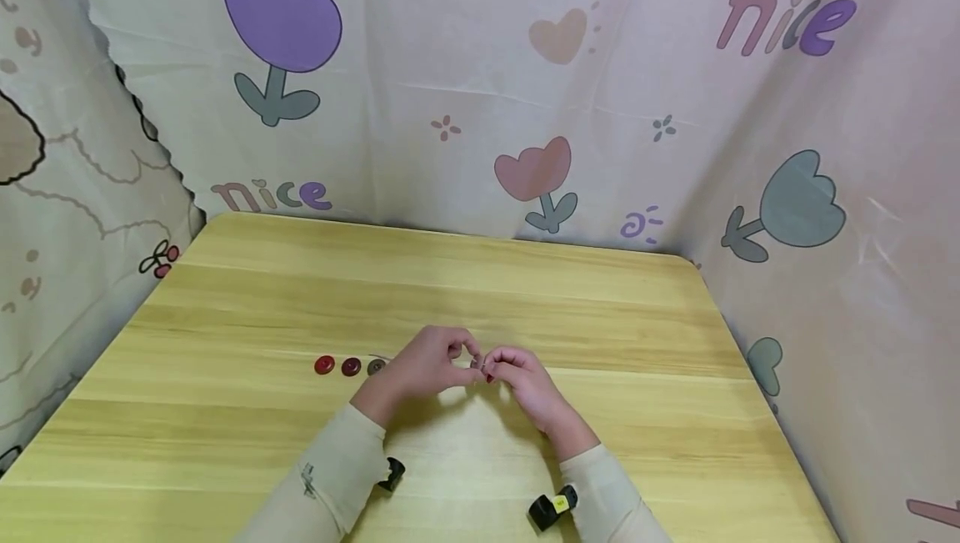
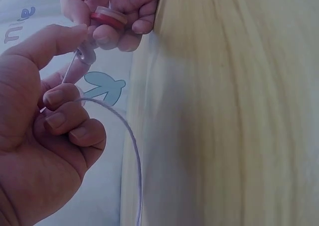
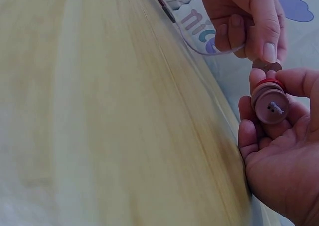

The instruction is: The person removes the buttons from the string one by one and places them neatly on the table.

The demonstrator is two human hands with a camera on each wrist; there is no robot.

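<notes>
My left hand pinches a brownish button between thumb and index finger, its other fingers curled in. A pale cord comes out of those curled fingers and hangs in a loop; a thin stretch of it runs up to the button. Close by, my right hand holds a small stack of strung buttons, one red and others pinkish brown. A knot of cord shows on the outer button's face. Thumb and fingertips of both hands nearly meet above the table.
On the wooden table, left of the hands, lie a red button, a dark red button and a grey-brown button in a row, the last partly behind my left wrist. A printed curtain hangs behind the table.
</notes>
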